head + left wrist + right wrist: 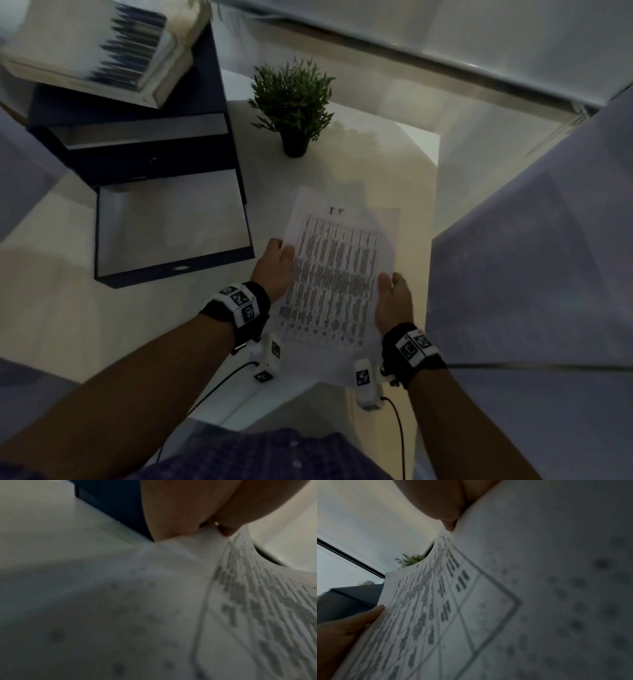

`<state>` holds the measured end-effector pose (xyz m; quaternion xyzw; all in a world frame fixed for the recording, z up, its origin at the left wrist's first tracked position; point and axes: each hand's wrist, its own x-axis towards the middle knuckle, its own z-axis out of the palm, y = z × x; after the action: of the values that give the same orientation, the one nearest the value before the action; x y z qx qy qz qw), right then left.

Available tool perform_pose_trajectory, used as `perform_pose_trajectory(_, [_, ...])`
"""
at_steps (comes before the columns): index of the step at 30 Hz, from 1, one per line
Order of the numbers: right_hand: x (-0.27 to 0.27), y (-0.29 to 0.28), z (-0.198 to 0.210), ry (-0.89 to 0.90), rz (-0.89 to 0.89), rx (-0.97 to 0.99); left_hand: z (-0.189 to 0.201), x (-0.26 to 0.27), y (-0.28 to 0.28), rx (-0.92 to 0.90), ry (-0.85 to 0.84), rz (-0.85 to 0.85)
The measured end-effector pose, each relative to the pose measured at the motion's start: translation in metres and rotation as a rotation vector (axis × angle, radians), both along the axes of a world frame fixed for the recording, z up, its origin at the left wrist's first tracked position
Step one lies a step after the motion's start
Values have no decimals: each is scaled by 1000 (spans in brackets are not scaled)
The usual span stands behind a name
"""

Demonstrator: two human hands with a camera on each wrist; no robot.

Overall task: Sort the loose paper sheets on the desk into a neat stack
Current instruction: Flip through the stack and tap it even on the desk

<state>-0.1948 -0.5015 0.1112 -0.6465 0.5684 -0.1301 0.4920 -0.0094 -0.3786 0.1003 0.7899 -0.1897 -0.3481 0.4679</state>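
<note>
A bundle of printed paper sheets (337, 274) with a dense table of text is held above the white desk (137, 325). My left hand (275, 265) grips its left edge, thumb on top. On the opposite edge my right hand (392, 298) holds the sheets, thumb on the printed face. The sheets are fanned unevenly; a lower one sticks out at the top right. In the left wrist view the paper (257, 608) curves up from my left hand (171, 513). In the right wrist view the paper (453, 615) fills the frame beneath my right hand (440, 500), and a finger (359, 619) of my left hand lies on its far edge.
A dark blue drawer box (144, 154) stands at the left, its lower drawer (171, 226) pulled out. A white box (96, 48) lies on top. A small potted plant (294, 102) stands behind the sheets. Walls close in at the right.
</note>
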Motion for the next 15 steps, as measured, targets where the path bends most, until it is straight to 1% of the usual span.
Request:
perform_pose_trajectory(1, [0, -3, 12, -39, 13, -33, 10, 2, 1, -66, 13, 11])
perform_pose_trajectory(3, [5, -6, 33, -119, 48, -67, 26, 7, 9, -195, 112, 61])
perform_pose_trajectory(6, [22, -5, 46, -211, 122, -89, 49, 14, 30, -296, 228, 151])
perform_pose_trajectory(8, [38, 0, 47, -234, 192, -91, 61, 18, 49, -298, 226, 223])
perform_pose_trajectory(11, [64, 20, 51, -213, 352, -77, 72, 24, 86, -250, 213, 324])
perform_pose_trajectory(15, [101, 51, 43, -103, 551, 13, 70, 41, 139, -134, 204, 444])
